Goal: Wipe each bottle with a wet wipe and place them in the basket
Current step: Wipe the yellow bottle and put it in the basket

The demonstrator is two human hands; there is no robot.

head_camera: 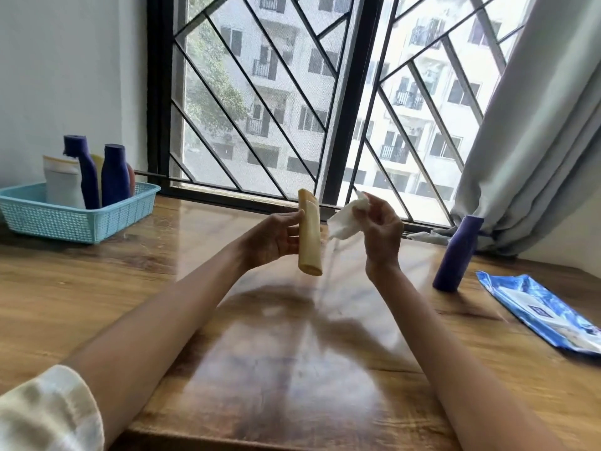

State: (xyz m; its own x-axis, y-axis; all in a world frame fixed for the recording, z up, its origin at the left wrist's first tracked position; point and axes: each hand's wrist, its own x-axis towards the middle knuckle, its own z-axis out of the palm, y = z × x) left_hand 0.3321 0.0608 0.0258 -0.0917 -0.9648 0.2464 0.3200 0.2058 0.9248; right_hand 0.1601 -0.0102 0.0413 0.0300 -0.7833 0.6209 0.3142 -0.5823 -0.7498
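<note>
The left hand (pixel 276 237) holds a cream-yellow bottle (pixel 309 232) up above the desk (pixel 136 288), fingers and thumb wrapped round its middle. The bottle is a smooth, slim, slightly flattened plastic tube shape, standing almost upright: its long axis runs top to bottom, the narrower capped end pointing up toward the window and the oval base down toward the desk and a little toward the person. Just to its right, not touching it, the right hand (pixel 380 231) pinches a white wet wipe (pixel 344 222) between thumb and fingertips; the wipe is soft and crumpled, hanging in a loose fold toward the bottle.

The desk is glossy wood-grain, brown, with window light reflected in a bright streak down the middle. At its far left stands a light blue plastic basket (pixel 74 219), rectangular with a fine mesh wall. Inside it, upright, are two dark blue bottles (pixel 115 177) with waisted shapes, a white tube (pixel 61 182), and slivers of a yellow and a reddish one behind them.

On the right of the desk, near the grey curtain (pixel 533 151), a purple bottle (pixel 457 253) stands alone, cylindrical and matte. Beside it lies a flat blue-and-white wipes pack (pixel 546 312), shiny and crinkled. A pale knitted sleeve (pixel 45 415) shows on the left arm.
</note>
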